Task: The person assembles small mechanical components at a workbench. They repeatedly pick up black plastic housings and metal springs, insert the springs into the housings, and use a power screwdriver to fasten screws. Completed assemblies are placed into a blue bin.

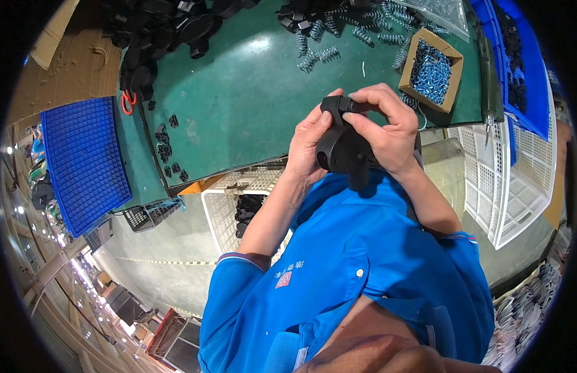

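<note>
Between my two hands, just off the table's near edge, is a black plastic part (346,149) with a rounded body and a short stub pointing down. My left hand (308,142) grips its left side, thumb near the top. On the upper right, my right hand (388,127) pinches a small black piece (357,107) at the part's top with thumb and forefinger. Whether that piece is separate or joined to the part, I cannot tell.
On the green table (239,105) lie black parts (170,31), metal springs (316,57), small black pieces (164,149) and red-handled scissors (128,102). A cardboard box (453,84) holds blue screws (430,74). Blue bins (86,161) and white crates (220,211) stand around; a screwdriver-like tool (489,118) hangs right.
</note>
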`<state>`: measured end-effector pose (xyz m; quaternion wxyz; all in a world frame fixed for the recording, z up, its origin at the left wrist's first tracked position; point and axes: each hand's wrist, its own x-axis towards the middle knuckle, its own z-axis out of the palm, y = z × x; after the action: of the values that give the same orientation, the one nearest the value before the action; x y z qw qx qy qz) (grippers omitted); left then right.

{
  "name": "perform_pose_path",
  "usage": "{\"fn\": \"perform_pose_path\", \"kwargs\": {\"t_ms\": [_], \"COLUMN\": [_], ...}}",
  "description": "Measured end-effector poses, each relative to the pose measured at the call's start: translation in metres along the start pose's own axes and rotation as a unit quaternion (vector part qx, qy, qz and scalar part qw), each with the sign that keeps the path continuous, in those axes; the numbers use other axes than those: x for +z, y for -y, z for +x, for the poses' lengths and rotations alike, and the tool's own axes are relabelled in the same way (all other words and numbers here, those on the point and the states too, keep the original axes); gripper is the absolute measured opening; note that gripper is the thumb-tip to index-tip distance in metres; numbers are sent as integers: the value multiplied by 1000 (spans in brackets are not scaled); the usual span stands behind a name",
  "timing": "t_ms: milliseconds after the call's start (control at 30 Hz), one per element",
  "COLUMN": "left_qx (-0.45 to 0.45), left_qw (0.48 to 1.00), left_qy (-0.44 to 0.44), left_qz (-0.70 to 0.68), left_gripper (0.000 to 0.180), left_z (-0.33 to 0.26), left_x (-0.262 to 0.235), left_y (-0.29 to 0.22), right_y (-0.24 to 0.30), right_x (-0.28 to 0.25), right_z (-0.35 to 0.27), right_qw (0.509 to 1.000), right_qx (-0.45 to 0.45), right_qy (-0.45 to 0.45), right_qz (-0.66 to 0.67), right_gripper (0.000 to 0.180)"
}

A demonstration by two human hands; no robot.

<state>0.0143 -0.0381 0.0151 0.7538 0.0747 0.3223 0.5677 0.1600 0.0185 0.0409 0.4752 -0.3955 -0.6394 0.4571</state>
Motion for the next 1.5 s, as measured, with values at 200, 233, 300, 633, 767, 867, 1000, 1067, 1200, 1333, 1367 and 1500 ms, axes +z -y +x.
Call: {"fn": "perform_pose_path", "kwargs": {"t_ms": [200, 233, 300, 633, 767, 867, 1000, 1067, 1200, 1333, 1367, 1500], "left_qx": [-40, -32, 6, 361, 284, 211, 183, 215, 200, 171, 177, 219], "left_qw": [997, 997, 976, 489, 511, 516, 484, 419, 338, 383, 398, 445], "left_qy": [-4, -4, -38, 5, 0, 33, 39, 37, 30, 48, 56, 87], "left_qz": [69, 64, 216, 794, 811, 829, 855, 882, 919, 906, 899, 864], "left_gripper": [44, 43, 36, 48, 46, 41, 40, 39, 39, 39, 40, 40], "left_z": [-7, -10, -5, 51, 43, 47, 49, 48, 42, 53, 55, 51], "left_x": [9, 10, 12, -11, -3, 3, 9, 14, 23, 25, 20, 9], "left_y": [-11, -16, -29, -20, -10, -18, -15, -11, -7, -15, -16, -18], "right_y": [-7, -3, -1, -65, -74, -77, -75, -59, -25, -65, -75, -93], "right_x": [0, 2, 1, -8, -5, -9, -15, -30, -120, -256, -263, -266], "right_z": [-3, -4, -6, -7, -12, -13, -14, -11, 5, 45, 53, 63], "right_qw": [998, 999, 998, 946, 947, 944, 935, 933, 931, 733, 723, 702], "right_qx": [53, 39, 44, -45, -36, -39, -33, -27, 34, 210, 299, 324], "right_qy": [-8, -8, -15, 8, -3, 7, 53, 110, -63, -82, -22, 0], "right_qz": [14, 14, 39, -319, -319, -327, -348, -342, -358, -642, -622, -634], "right_gripper": [18, 18, 19, 24, 19, 14, 13, 17, 39, 77, 84, 83]}}
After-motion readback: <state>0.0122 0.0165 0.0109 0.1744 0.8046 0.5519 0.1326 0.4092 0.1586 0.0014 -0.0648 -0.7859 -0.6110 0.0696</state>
